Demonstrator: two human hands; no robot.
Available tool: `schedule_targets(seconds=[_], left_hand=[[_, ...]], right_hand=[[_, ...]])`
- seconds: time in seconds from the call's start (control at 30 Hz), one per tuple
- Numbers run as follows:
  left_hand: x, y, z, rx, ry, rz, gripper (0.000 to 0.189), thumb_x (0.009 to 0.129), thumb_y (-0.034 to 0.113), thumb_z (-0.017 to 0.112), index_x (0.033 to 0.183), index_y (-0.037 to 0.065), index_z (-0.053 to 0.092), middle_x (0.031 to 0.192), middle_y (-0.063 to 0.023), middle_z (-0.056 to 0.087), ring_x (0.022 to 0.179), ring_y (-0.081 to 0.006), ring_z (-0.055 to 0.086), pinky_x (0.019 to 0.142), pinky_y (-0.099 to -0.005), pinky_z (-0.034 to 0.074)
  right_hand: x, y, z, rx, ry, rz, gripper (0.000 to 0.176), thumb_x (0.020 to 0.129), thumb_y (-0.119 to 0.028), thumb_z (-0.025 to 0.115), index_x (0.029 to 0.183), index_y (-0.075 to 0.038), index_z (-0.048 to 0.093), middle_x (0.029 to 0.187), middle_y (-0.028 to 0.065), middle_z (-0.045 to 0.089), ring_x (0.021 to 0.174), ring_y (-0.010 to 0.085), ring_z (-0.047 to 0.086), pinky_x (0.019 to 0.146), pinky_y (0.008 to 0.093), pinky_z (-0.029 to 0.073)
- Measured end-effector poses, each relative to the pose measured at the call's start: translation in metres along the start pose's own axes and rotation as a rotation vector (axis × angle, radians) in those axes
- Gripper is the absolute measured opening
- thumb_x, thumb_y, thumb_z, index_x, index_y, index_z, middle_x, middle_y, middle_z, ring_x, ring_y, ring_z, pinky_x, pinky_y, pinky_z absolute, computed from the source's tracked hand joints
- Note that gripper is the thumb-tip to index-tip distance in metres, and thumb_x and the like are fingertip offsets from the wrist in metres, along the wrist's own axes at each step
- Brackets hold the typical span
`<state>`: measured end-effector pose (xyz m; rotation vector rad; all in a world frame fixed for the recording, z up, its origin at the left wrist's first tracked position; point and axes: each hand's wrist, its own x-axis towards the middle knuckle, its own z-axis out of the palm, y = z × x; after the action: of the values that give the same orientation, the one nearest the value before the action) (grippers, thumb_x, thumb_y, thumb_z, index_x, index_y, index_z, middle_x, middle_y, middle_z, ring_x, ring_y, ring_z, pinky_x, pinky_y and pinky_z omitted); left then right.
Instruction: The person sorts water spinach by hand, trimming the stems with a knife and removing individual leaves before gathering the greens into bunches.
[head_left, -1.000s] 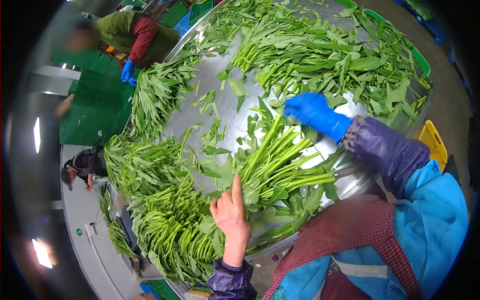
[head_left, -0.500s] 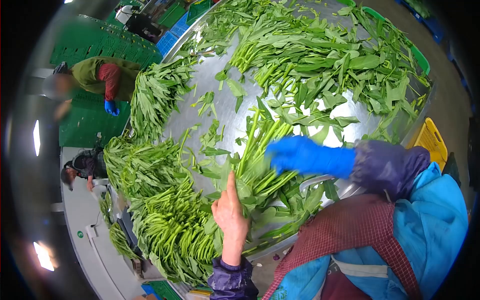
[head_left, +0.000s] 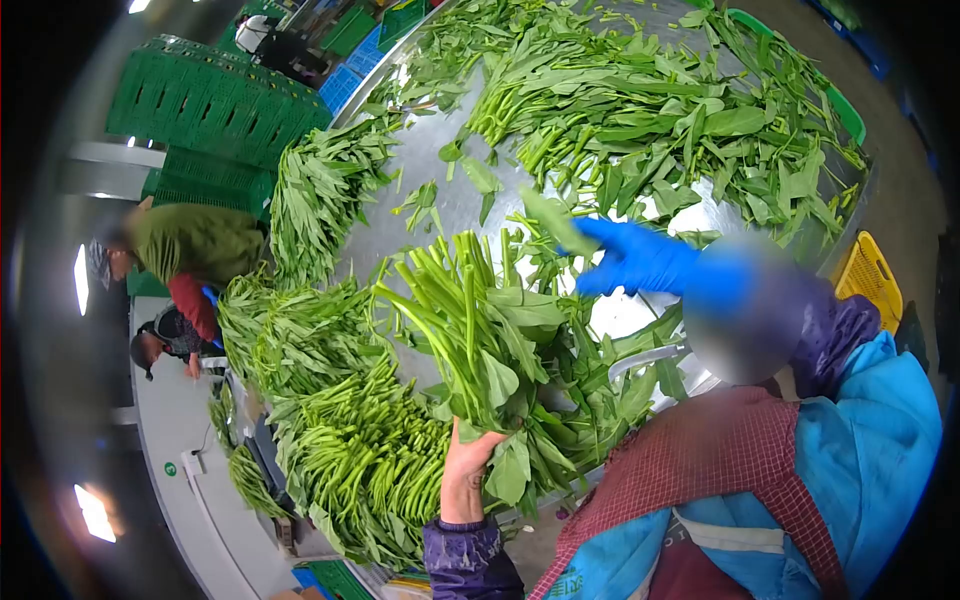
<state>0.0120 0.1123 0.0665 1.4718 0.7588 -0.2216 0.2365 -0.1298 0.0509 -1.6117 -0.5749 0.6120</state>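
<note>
My bare left hand [head_left: 466,465] is closed around a bunch of water spinach [head_left: 440,310], its cut stems pointing up and away and its leaves hanging toward me. To the right, my blue-gloved right hand [head_left: 640,262] is over the metal table [head_left: 425,145] with fingers apart. A blurred single leaf [head_left: 555,220] is right at its upper fingertips. Beside my left hand, more bunched stems [head_left: 360,460] lie in a row along the table's left side. A loose heap of water spinach [head_left: 640,90] spreads across the far side.
A curved metal bar [head_left: 645,360] stands near my right forearm. A yellow basket [head_left: 868,280] is at the right, beyond the table. Stacked green crates [head_left: 210,100] are at the far left. A co-worker in a green vest [head_left: 190,240] bends beside the table's left edge.
My left hand, earlier with a finger stretched beside stems on the table, now grips the raised bunch. My right hand has drawn back from those stems, up and right. The co-worker has moved nearer.
</note>
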Motion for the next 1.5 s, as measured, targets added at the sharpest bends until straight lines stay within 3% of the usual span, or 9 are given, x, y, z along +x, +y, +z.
schedule_targets(seconds=[0.1,0.37,0.43,0.63,0.83,0.9,1.03,1.27,1.5], left_hand=[[0.0,0.007,0.007,0.024,0.002,0.01,0.05,0.062,-0.003,0.071,0.108,-0.002,0.05,0.097,-0.0085,0.06,0.085,-0.0171,0.058,0.075,-0.0289,0.046],[-0.011,0.025,0.022,0.269,-0.069,0.084,0.036,0.065,0.0,0.069,0.098,-0.002,0.056,0.09,-0.0081,0.061,0.08,-0.0162,0.057,0.071,-0.0287,0.046],[-0.015,0.038,0.022,0.385,-0.066,0.145,0.038,0.064,0.002,0.07,0.099,-0.001,0.056,0.09,-0.0073,0.061,0.08,-0.0161,0.057,0.071,-0.0293,0.046],[-0.007,0.008,-0.004,0.246,-0.066,0.003,0.039,0.065,-0.002,0.066,0.102,-0.001,0.055,0.09,-0.0072,0.06,0.078,-0.0156,0.057,0.07,-0.0273,0.046],[-0.004,-0.014,-0.005,-0.175,-0.008,-0.169,0.044,0.065,-0.011,0.059,0.108,-0.004,0.049,0.097,-0.0134,0.06,0.084,-0.0243,0.061,0.077,-0.0345,0.051],[-0.005,-0.009,0.004,-0.181,-0.007,-0.11,0.044,0.066,-0.01,0.061,0.108,-0.004,0.049,0.097,-0.0129,0.06,0.083,-0.0237,0.061,0.076,-0.034,0.051],[-0.006,-0.007,0.017,0.051,-0.02,0.028,0.044,0.067,-0.005,0.066,0.108,-0.002,0.05,0.093,-0.0101,0.061,0.076,-0.0178,0.059,0.07,-0.0287,0.048],[-0.005,-0.015,0.006,0.151,0.039,0.062,0.042,0.066,-0.004,0.067,0.105,-0.002,0.051,0.096,-0.009,0.059,0.086,-0.0162,0.057,0.075,-0.0283,0.046],[-0.021,-0.011,-0.006,-0.228,0.073,-0.416,0.043,0.066,-0.008,0.063,0.107,0.001,0.056,0.103,-0.0109,0.06,0.087,-0.0199,0.06,0.081,-0.0295,0.047]], right_hand=[[-0.002,0.005,0.064,-0.329,0.259,-0.316,0.057,0.073,-0.029,0.069,0.119,-0.004,0.046,0.101,0.0129,0.059,0.062,0.0119,0.058,0.054,0.0224,0.046],[-0.007,-0.043,0.047,0.265,-0.347,0.286,0.029,0.076,-0.024,0.065,0.099,-0.007,0.06,0.069,0.0027,0.057,0.055,0.0095,0.05,0.049,0.0252,0.043],[-0.005,-0.042,0.037,-0.031,-0.149,-0.222,0.024,0.076,-0.024,0.065,0.094,-0.008,0.062,0.069,0.0005,0.056,0.053,0.0083,0.048,0.046,0.0233,0.041],[0.004,-0.083,-0.088,0.616,0.194,-0.108,0.024,0.079,-0.028,0.062,0.09,-0.007,0.058,0.073,0.0018,0.057,0.06,0.006,0.052,0.054,0.022,0.044],[-0.004,-0.001,-0.051,-1.029,0.179,-0.542,0.049,0.075,-0.03,0.066,0.117,-0.01,0.051,0.092,0.0051,0.061,0.073,0.0172,0.058,0.069,0.0298,0.048],[-0.012,-0.018,-0.006,-0.102,-0.084,-0.05,0.05,0.073,-0.034,0.067,0.113,-0.009,0.053,0.094,0.0098,0.062,0.078,0.0186,0.06,0.071,0.0306,0.047],[-0.013,-0.04,0.063,-0.487,-0.339,0.12,0.037,0.077,-0.035,0.063,0.096,-0.005,0.057,0.084,0.0117,0.063,0.067,0.0166,0.061,0.064,0.03,0.048],[0.002,-0.078,0.016,0.997,-0.264,0.165,0.026,0.081,-0.029,0.058,0.068,-0.006,0.056,0.064,0.0048,0.056,0.044,0.01,0.048,0.04,0.0227,0.04],[0.018,-0.021,-0.021,0.46,-0.114,0.253,0.046,0.081,-0.036,0.055,0.117,-0.008,0.051,0.097,0.005,0.061,0.058,0.0101,0.056,0.052,0.0197,0.046]])
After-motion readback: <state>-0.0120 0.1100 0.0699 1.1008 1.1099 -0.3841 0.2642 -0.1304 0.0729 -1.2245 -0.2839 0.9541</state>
